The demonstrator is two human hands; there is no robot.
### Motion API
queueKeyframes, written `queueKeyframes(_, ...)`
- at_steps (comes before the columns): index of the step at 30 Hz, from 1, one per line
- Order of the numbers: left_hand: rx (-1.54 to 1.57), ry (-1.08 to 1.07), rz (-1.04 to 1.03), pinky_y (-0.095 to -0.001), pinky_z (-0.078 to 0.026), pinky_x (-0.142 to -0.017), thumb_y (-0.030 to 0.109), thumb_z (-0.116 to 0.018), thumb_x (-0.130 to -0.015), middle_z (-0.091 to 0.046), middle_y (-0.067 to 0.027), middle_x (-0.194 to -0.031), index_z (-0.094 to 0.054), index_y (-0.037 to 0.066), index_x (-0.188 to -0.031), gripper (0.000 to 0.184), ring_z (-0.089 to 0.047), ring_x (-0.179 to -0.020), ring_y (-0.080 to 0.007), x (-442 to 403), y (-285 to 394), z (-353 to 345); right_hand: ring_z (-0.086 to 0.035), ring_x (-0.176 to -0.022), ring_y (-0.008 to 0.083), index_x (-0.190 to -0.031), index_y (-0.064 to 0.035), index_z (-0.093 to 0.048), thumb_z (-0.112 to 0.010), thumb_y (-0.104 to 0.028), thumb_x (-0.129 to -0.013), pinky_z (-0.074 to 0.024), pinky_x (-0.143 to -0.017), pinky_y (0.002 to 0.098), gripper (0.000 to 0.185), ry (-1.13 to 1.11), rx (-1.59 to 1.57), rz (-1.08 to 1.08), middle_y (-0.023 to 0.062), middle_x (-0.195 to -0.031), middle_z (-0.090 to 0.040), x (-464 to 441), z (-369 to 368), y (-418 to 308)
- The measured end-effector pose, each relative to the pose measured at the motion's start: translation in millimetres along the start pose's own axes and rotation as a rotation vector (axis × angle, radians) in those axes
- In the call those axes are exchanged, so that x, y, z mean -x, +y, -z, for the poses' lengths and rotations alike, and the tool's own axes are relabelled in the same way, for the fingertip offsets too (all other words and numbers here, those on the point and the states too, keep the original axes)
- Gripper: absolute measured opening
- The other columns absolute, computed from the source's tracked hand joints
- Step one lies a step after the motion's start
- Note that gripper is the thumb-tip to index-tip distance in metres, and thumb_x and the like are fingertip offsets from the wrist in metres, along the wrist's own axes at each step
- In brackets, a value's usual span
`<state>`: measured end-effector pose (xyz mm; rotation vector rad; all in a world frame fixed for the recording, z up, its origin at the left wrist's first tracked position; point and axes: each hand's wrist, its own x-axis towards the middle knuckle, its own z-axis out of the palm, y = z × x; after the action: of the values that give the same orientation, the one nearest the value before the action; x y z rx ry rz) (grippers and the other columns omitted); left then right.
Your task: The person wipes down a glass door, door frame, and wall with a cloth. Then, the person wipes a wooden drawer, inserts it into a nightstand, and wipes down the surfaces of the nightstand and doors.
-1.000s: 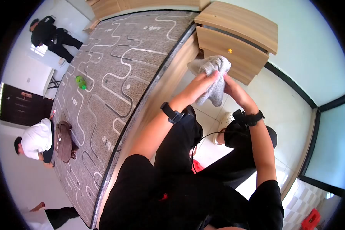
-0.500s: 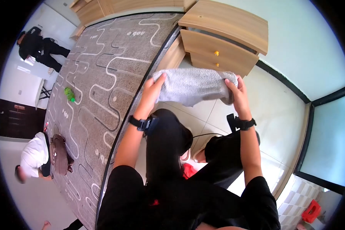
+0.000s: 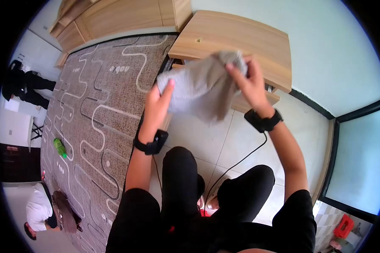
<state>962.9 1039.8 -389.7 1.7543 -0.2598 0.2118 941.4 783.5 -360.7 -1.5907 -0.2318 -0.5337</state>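
Observation:
A light grey towel [image 3: 198, 90] hangs between my two hands above the tiled floor, partly bunched and slightly blurred. My left hand [image 3: 158, 101] pinches its left end, thumb on top. My right hand [image 3: 249, 80] grips the upper right corner, held higher than the left, so the towel slants and its lower edge droops. Behind it stands a wooden nightstand [image 3: 236, 38], its drawer fronts largely hidden by the towel and my right hand.
A patterned mattress [image 3: 114, 92] lies to the left, with a green bottle [image 3: 60, 147] on it. Two people are beyond it, one beside a brown bag [image 3: 65, 211]. A black cable [image 3: 236, 164] runs from my right wrist. A red object [image 3: 344, 225] sits at lower right.
My right hand has risen and moved slightly left, tilting and bunching the towel that was stretched level. The view has shifted, and more of the nightstand's top shows.

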Motion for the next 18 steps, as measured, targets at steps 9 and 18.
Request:
queueKeyframes(9,-0.73,0.22,-0.481,-0.0409,-0.047,-0.088,0.024,-0.06,-0.083,-0.051,-0.0266,-0.124,-0.035,-0.009,-0.131,0.064,-0.055,-0.108,-0.0381,-118.7,-38.4,-82.8,-0.053,-0.111,0.0338,-0.124,-0.0043,-0.048,-0.061,-0.037,-0.084,-0.0422,-0.093,0.04,0.054,0.024,1.266,0.085,0.024,-0.119,-0.055,-35.1,61.4,7.7)
queueKeyframes(18,-0.781,0.075,-0.751,-0.0441,-0.033,-0.102,0.027,-0.048,-0.086,-0.059,-0.015,-0.12,-0.066,0.008,-0.109,0.034,-0.05,-0.117,-0.0307,-110.6,-92.1,-136.0,-0.034,-0.13,0.0382,-0.129,0.0022,-0.046,-0.053,-0.047,-0.084,-0.0256,-0.107,0.0465,0.067,-0.159,1.475,0.275,0.0212,-0.139,-0.038,-11.1,2.6,115.8)
